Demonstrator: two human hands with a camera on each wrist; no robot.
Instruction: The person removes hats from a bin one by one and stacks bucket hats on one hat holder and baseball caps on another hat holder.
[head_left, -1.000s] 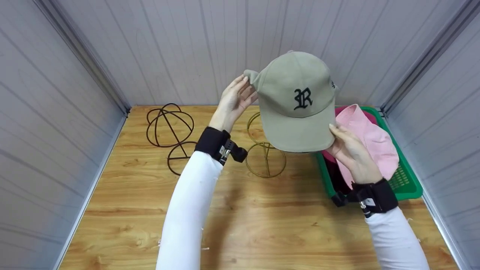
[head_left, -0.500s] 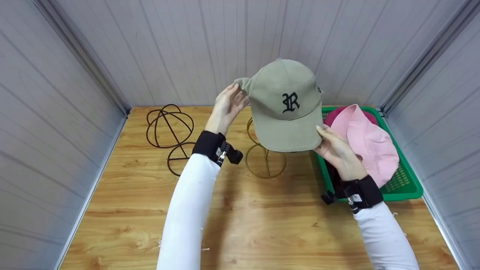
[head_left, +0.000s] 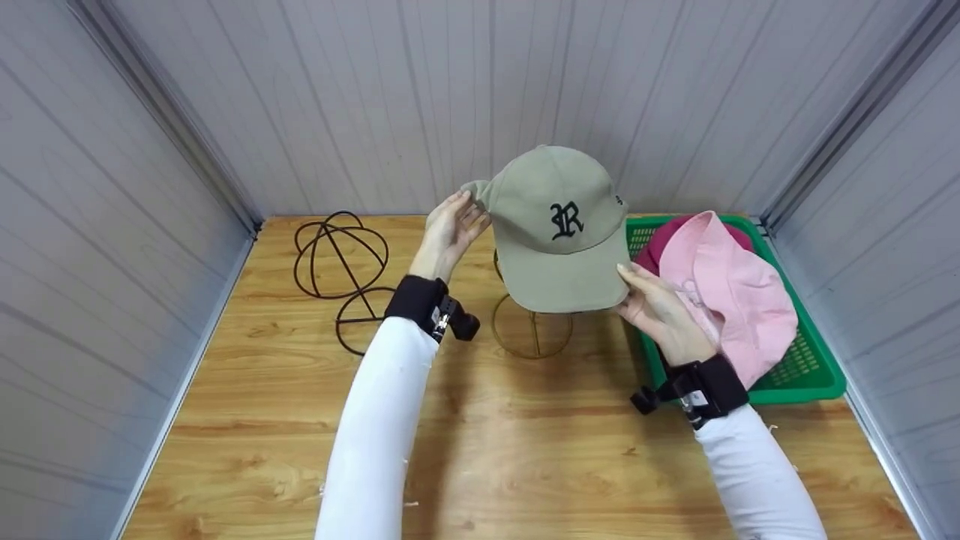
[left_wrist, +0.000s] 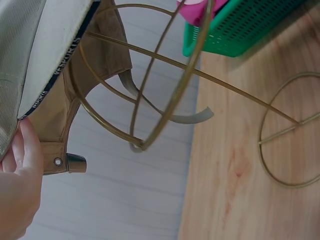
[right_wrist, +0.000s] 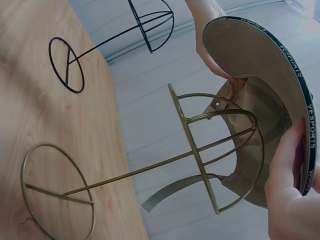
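Note:
A khaki cap [head_left: 555, 225] with a black letter R hangs over the gold wire hat stand [head_left: 532, 330], whose dome reaches into the cap's hollow [right_wrist: 260, 150]. My left hand [head_left: 459, 217] pinches the cap's back strap end, seen close in the left wrist view [left_wrist: 17, 185]. At the brim's right corner [right_wrist: 255, 55], my right hand [head_left: 637, 289] grips the edge. The stand's dome wires [left_wrist: 165, 85] lie just under the cap's inner band.
A dark wire hat stand [head_left: 341, 251] stands at the back left of the wooden table [head_left: 525, 450]. A green basket [head_left: 810, 360] at the right holds a pink cap [head_left: 735, 285] and a magenta one [head_left: 660, 244]. Grey panel walls enclose three sides.
Both hands have brought the khaki cap down and leftward, from up in front of the wall onto the gold stand's dome. The grips are unchanged.

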